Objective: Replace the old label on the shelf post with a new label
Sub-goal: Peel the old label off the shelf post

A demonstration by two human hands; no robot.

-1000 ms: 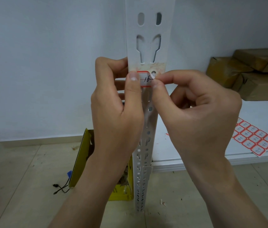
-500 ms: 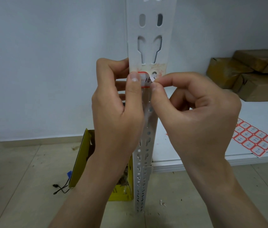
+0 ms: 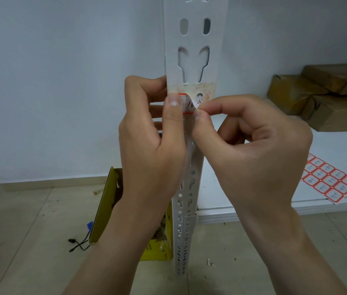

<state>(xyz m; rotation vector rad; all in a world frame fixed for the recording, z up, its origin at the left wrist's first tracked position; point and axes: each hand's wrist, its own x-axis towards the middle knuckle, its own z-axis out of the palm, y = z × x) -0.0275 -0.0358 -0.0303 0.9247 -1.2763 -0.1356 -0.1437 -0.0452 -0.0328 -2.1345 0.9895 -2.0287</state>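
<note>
At chest height on the white post (image 3: pixel 191 50), a red-bordered label (image 3: pixel 188 105) is seen over a patch of yellowed residue. Left hand (image 3: pixel 151 141) is wrapped round the post, fingers behind it, thumb laid flat on the label's left end. Right hand (image 3: pixel 251 150) is closed in a pinch: thumb and forefinger tips are shut on the label's right edge, other fingers curled in. Label thus lies between the two grips, left end pressed down, right end nipped. Handwritten digits are partly covered; not legible in full. Compared with a second ago, the pinch has shifted left and more of the writing is hidden; the left thumb is unchanged. Sheet of labels (image 3: pixel 329 182) lies on the shelf (image 3: pixel 264 199) to the right, well apart from both hands.
</note>
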